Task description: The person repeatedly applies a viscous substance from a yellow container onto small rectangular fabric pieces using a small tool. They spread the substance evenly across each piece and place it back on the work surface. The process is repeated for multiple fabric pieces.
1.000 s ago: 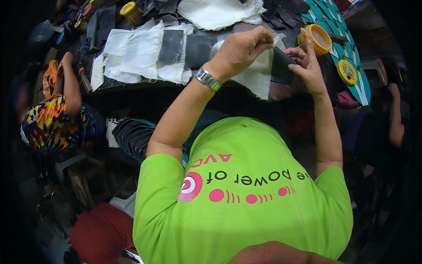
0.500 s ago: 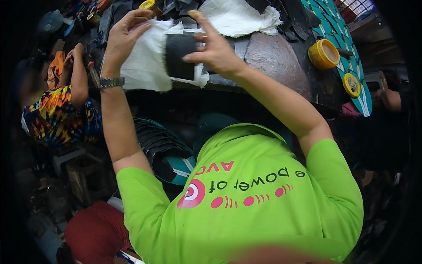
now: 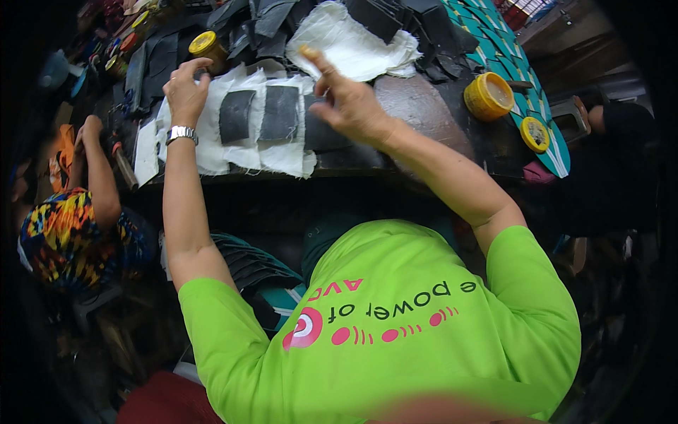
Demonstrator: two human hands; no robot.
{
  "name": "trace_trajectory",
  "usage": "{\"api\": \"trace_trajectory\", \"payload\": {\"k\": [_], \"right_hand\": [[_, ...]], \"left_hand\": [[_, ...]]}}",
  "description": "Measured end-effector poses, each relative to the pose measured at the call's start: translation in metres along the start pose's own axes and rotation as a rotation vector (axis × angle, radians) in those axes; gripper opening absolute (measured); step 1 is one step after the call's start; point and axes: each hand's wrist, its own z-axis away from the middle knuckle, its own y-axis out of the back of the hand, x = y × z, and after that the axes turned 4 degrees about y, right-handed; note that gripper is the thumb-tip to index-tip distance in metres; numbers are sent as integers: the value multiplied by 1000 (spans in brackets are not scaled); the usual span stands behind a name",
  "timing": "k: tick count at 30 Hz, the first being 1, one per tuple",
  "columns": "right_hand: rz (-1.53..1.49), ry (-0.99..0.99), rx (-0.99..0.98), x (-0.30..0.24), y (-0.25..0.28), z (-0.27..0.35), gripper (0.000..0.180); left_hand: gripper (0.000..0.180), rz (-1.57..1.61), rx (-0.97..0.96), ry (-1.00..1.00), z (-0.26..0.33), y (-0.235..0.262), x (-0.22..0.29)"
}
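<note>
My left hand, with a metal watch at its wrist, is over the left part of a white cloth strip. Its fingers are bent, with the thumb apart from them. Two dark rectangular patches, a left one and a right one, lie on white cloth pieces at the table's near edge. Above another dark piece hovers my right hand, open, its index finger stretched out and its fingertip yellowish. Nothing shows in its grasp.
Farther back lie a crumpled white cloth and heaped dark pieces. A yellow tub, its yellow-rimmed lid and overlapping green pieces are at right. Another yellow-lidded jar stands behind my left hand. A person in a colourful shirt sits at left.
The white cloth, raised between my hands before, now lies flat on the table with the dark patches showing. My left hand has let the cloth go. The view has shifted slightly.
</note>
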Motion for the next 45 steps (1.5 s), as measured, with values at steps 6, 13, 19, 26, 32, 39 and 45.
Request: {"api": "trace_trajectory", "payload": {"k": [6, 13, 19, 26, 32, 39, 45], "right_hand": [[508, 347, 541, 76, 71, -57, 53], [882, 176, 248, 117, 75, -64, 81], [778, 85, 166, 124, 89, -54, 64], [908, 323, 358, 120, 117, -66, 60], [546, 240, 342, 116, 130, -89, 56], [-210, -10, 782, 75, 155, -60, 85], [-584, -273, 729, 77, 142, 33, 91]], "left_hand": [[25, 720, 80, -37, 5, -3, 93], [20, 789, -432, -141, 68, -26, 217], [25, 769, -629, -31, 86, -41, 245], [25, 700, -582, -83, 72, -56, 258], [30, 555, -492, -93, 61, -86, 262], [62, 641, -625, -30, 52, -81, 258], [73, 1328, -687, 204, 71, -58, 263]]}}
